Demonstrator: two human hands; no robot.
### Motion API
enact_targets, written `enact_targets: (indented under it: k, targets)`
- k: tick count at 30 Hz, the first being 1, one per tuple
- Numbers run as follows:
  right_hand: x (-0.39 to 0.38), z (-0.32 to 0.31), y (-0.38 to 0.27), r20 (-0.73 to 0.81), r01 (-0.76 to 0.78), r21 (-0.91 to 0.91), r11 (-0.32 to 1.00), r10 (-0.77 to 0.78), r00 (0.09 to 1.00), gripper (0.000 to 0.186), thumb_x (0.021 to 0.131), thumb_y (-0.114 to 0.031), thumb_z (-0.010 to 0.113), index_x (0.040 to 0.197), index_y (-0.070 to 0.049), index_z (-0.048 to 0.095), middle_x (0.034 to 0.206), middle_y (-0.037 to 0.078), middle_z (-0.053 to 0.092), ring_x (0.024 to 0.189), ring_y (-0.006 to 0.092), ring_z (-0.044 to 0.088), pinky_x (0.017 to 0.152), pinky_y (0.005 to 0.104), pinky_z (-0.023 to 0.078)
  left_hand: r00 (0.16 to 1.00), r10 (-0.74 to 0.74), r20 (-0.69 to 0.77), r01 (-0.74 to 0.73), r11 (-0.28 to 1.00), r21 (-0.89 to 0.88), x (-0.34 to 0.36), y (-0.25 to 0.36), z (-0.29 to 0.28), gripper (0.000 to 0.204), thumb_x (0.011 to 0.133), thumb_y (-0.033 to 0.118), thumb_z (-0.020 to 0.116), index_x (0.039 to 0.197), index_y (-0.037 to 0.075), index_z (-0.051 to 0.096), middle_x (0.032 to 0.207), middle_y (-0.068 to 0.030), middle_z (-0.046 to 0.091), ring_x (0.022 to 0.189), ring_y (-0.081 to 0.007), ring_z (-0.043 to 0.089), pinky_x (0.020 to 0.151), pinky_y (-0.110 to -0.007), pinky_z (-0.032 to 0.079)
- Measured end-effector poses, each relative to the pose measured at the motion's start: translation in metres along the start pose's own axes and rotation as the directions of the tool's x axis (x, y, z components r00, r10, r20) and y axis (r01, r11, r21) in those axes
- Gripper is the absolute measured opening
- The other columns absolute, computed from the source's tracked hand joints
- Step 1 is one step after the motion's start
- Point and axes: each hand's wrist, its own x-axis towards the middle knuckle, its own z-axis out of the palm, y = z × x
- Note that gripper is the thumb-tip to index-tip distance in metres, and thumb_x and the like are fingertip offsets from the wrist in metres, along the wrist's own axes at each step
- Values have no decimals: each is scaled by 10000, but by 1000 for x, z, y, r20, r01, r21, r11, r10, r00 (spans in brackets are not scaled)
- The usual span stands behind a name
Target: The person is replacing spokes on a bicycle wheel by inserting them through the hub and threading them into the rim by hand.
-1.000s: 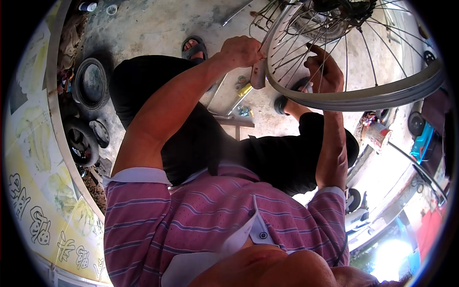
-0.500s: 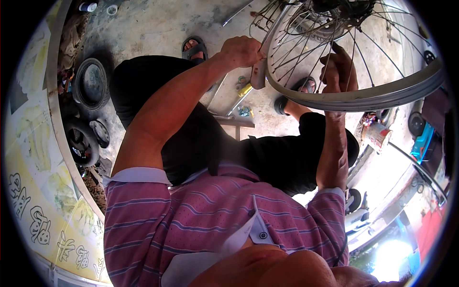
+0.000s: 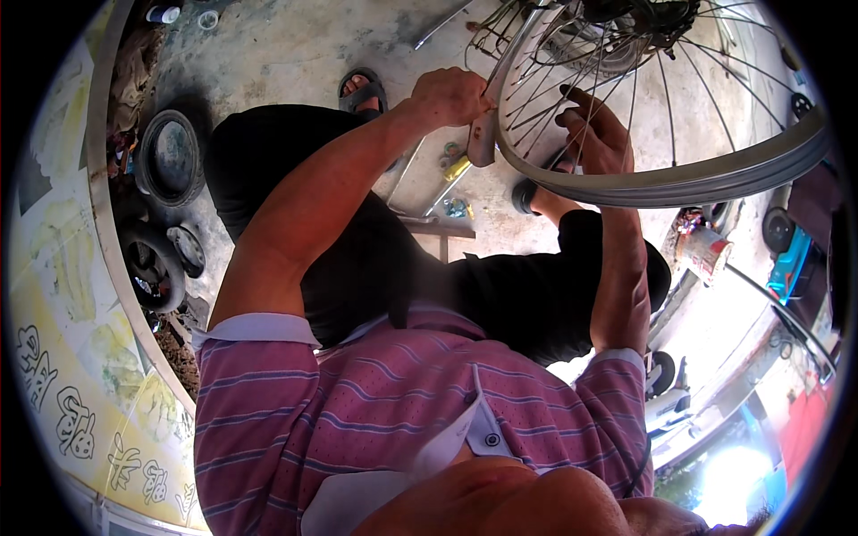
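A bare bicycle wheel with silver rim (image 3: 679,184), thin spokes and dark hub (image 3: 661,27) fills the upper right. My left hand (image 3: 451,96) is closed on a flat metal bar (image 3: 481,143) at the rim's left side. My right hand (image 3: 599,134) is behind the lower spokes, just above the rim, its fingers bent but apart and reaching among the spokes; whether they touch one is unclear. The rim hides part of my right wrist.
Tyres (image 3: 174,156) lie at the left beside a yellow printed wall (image 3: 63,268). Below the wheel are a yellow tool (image 3: 456,168) and a metal stand (image 3: 442,232). A red-and-white can (image 3: 706,250) and a blue object (image 3: 788,268) are at the right, my sandalled foot (image 3: 362,89) upper centre.
My right hand shifted rightward and upward along the spokes, then back leftward with fingers more spread. The spokes have moved slightly; my left hand stays in place.
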Motion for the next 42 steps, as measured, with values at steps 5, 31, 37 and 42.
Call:
enact_targets:
  k: [5, 31, 37, 42]
  targets:
    - [7, -6, 5, -68, -22, 62, 998, 27, 997, 330, 931, -200, 640, 1201, -22, 706, 785, 14, 659, 645, 73, 516, 590, 245, 435, 1000, 1, 5, -1, 1000, -4, -2, 3, -3, 462, 927, 533, 616, 893, 84, 720, 874, -132, 722, 899, -344, 697, 788, -468, 535]
    - [-4, -11, 12, -43, 282, 194, 940, -279, 959, 418, 987, -185, 613, 1373, -26, 599, 969, 25, 670, 713, 56, 535, 629, 210, 433, 991, -59, 120, 52, 997, 55, 1, 8, -10, 368, 936, 472, 619, 1007, 130, 735, 1042, -113, 741, 1018, -311, 699, 871, -449, 555]
    - [-2, -4, 2, 14, 19, 0, 1000, -19, 1000, 396, 926, -155, 629, 1303, -38, 656, 816, -8, 625, 665, 76, 499, 600, 247, 421, 1000, 2, 1, -2, 1000, 3, 0, 2, -2, 456, 926, 523, 616, 906, 79, 722, 889, -141, 724, 912, -346, 697, 787, -476, 533]
    - [4, -8, 3, -97, 20, 46, 999, -15, 995, 320, 911, -161, 645, 1180, 5, 695, 785, 15, 656, 642, 64, 509, 576, 226, 418, 1000, -19, 17, 19, 1000, -4, -1, 3, -3, 455, 927, 528, 617, 909, 87, 724, 887, -133, 726, 907, -339, 699, 795, -465, 534]
